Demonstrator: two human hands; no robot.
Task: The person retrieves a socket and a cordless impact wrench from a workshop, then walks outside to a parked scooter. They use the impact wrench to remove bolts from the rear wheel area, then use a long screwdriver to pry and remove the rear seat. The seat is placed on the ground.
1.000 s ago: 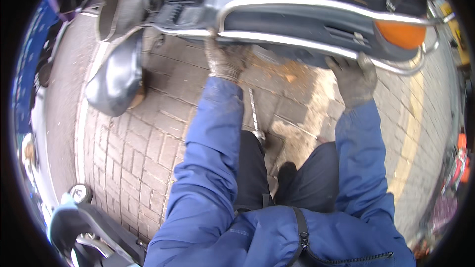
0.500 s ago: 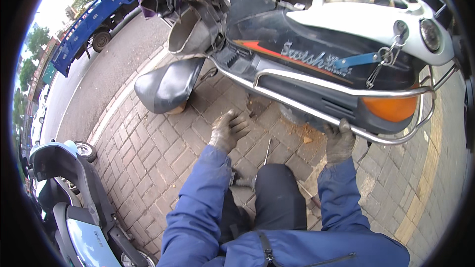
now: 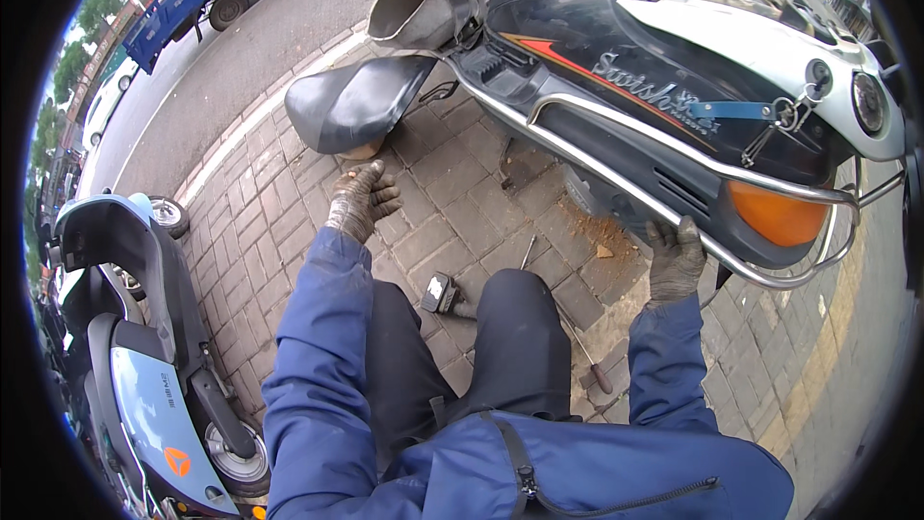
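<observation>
A black and white scooter (image 3: 616,48) with an orange lamp (image 3: 780,221) stretches across the space before me. My right hand (image 3: 677,265), in a dirty grey glove, is closed on the chrome rail (image 3: 626,191) along its lower side. To the left, my gloved left hand (image 3: 366,202) holds nothing, its fingers loosely bent and apart. It hovers close to a black scooter seat (image 3: 361,101), without a visible grip on it. A key bunch (image 3: 794,116) with a blue strap hangs at the scooter's white panel.
A screwdriver (image 3: 599,377) lies by my right knee, and a thin metal rod (image 3: 528,250) lies farther forward. Between my knees is a black battery-like block (image 3: 440,293). Brown crumbs (image 3: 602,236) lie under the scooter. A light-blue scooter (image 3: 164,414) stands at left; a blue truck (image 3: 192,0) is beyond.
My left hand has moved left, toward the black seat. My right hand stays at the chrome rail. The view has shifted, showing more of the block between my knees and the screwdriver.
</observation>
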